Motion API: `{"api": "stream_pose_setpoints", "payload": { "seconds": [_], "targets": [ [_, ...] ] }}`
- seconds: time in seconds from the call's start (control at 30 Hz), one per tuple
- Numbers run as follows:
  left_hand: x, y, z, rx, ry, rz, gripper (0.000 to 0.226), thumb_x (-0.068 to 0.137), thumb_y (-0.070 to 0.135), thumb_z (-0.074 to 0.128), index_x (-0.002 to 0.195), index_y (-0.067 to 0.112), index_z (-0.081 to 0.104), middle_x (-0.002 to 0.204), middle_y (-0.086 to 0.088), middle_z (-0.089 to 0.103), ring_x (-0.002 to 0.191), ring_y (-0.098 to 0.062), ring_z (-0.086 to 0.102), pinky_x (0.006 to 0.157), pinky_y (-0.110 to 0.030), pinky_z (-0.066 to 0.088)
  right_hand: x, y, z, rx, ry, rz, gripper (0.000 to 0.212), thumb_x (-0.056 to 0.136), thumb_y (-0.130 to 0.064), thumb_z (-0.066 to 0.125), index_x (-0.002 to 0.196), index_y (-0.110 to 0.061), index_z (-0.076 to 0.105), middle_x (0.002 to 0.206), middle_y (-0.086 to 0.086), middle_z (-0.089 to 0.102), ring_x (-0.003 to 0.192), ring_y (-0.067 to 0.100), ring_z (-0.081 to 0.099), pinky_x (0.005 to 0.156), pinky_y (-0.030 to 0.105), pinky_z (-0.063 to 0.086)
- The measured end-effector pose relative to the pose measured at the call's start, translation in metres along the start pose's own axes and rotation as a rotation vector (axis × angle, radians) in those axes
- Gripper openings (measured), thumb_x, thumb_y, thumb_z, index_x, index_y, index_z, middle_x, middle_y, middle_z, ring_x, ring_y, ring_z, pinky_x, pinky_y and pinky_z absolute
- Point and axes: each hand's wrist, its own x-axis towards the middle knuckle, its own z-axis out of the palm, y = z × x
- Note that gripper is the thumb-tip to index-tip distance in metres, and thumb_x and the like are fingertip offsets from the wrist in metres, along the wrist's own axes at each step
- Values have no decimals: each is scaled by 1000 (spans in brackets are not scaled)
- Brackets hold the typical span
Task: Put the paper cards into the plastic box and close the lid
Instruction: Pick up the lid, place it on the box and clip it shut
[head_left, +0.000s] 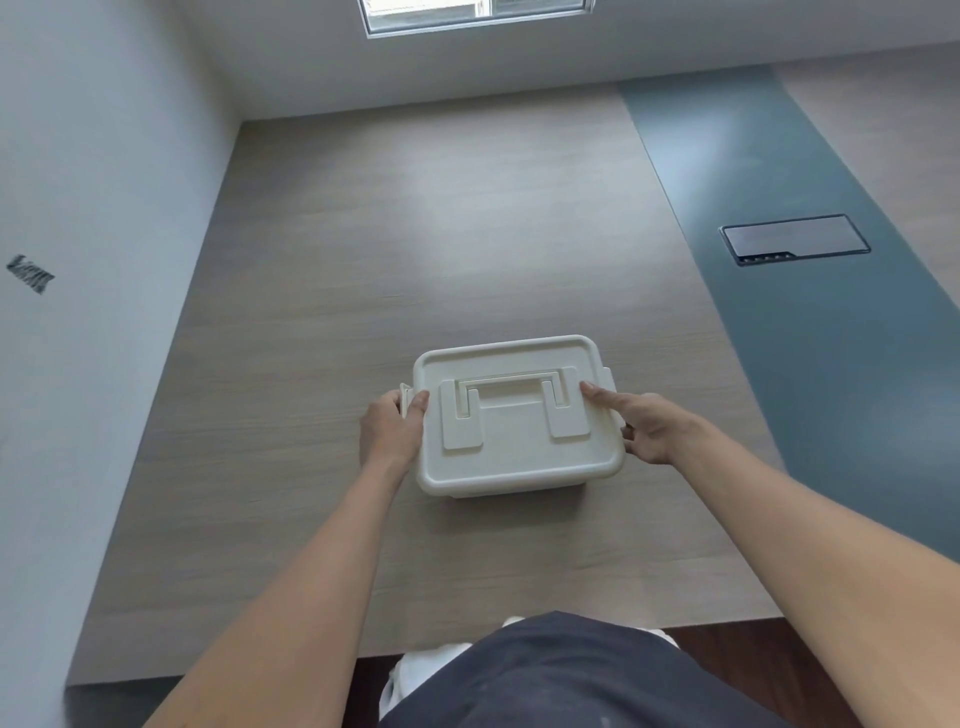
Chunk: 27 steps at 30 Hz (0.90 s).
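A cream plastic box (511, 470) sits on the wooden tabletop (363, 260) straight in front of you, with its lid (519, 452) already resting flat on top. A folding handle (511, 397) lies down flat in a recess across the far half of the lid. No paper cards are visible anywhere; whether they are inside the box cannot be told, since the lid hides the inside.

Your left hand (389, 428) cups the left end of the box, fingers curled around the side latch (406, 400) there, thumb tip on the lid edge. Your right hand (641, 428) is at the right end of the box, index finger stretched out and pressing on the lid, the other fingers loosely bent beside the right latch (608, 379). Neither hand grips the folding handle.

The box looks like hard, smooth moulded plastic: stiff, light, and probably a little slippery, so it may skid on the tabletop if you push from one side only. Hold it from both ends, as now. The latches look like thin hinged flaps, likely the weakest parts; press them squarely against the box ends instead of twisting them. To lift the box, the folding handle is the natural hold once both latches are shut.

To the right of the box, well apart, a dark flat panel (795, 240) is set in a blue-grey strip (779, 364).
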Motion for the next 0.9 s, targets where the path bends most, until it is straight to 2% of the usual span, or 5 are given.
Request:
{"api": "stream_pose_setpoints", "payload": {
  "seconds": [0.17,0.3,0.47,0.7,0.9],
  "targets": [
    [2,2,1,65,33,23,37,95,37,55,77,4,60,74,-11,64,73,-34,57,62,-35,38,-1,-4,6,-107,141,-202,71,50,-37,96,104,2,71,105,12,74,91,27,72,83,43,59],
    [4,3,7,174,99,83,37,98,35,49,84,3,62,92,-19,63,85,-38,60,65,-35,40,-6,-2,22,-339,321,-443,27,78,-36,80,84,-11,76,85,9,77,82,26,73,72,43,59],
    [0,5,14,250,186,129,37,101,33,44,108,3,66,102,-17,58,91,-38,59,68,-37,44,-9,7,34,-619,486,-570,42,97,-36,56,79,1,64,70,11,63,69,28,56,60,31,33],
    [7,25,18,124,253,60,42,102,34,44,121,2,64,109,-17,59,98,-36,60,74,-41,47,3,-11,43,-659,515,-616,41,99,-37,52,90,0,66,93,20,70,87,34,63,68,30,35],
    [25,19,20,106,218,52,46,101,43,39,115,7,66,107,-14,58,96,-35,60,75,-38,46,9,-26,35,-689,405,-560,47,97,-46,51,85,-4,70,85,14,71,85,31,65,65,36,43]
  ]
}}
